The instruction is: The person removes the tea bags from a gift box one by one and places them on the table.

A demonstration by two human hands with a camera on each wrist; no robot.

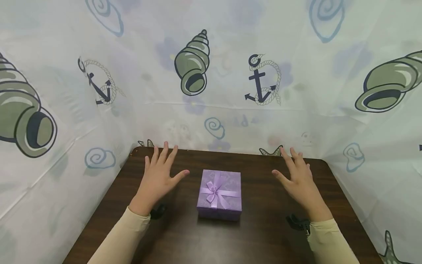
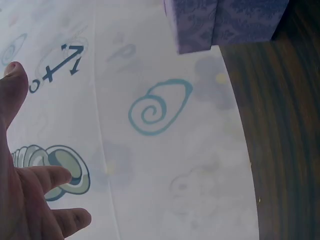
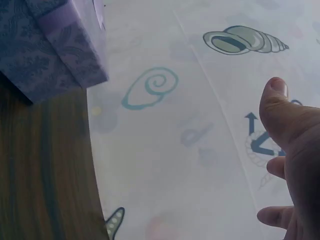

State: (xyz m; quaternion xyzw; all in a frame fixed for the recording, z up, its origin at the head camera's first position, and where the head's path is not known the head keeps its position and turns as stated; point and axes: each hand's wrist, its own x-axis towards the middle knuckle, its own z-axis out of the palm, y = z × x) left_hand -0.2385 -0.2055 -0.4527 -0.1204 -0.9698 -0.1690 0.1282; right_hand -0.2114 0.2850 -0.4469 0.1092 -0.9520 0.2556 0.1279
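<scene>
A purple gift box point(image 1: 219, 212) with a lilac ribbon bow point(image 1: 214, 191) on its lid stands on the dark wooden table point(image 1: 263, 238). To its left, my left hand point(image 1: 157, 181) is held with fingers spread and holds nothing. My right hand point(image 1: 299, 183) is on the other side, fingers also extended, apart from the box. In the left wrist view, part of the box point(image 2: 240, 22) shows at the top, away from the left hand point(image 2: 25, 195). The right wrist view has the box point(image 3: 50, 55) at upper left and the right hand point(image 3: 300, 160) at the right edge.
A white cloth point(image 1: 227, 44) printed with shells and anchors hangs behind the table and along both sides. The table's rounded far edge meets it. Dark wrist straps point(image 1: 298, 223) sit below the hands, next to cream sleeves point(image 1: 331, 238).
</scene>
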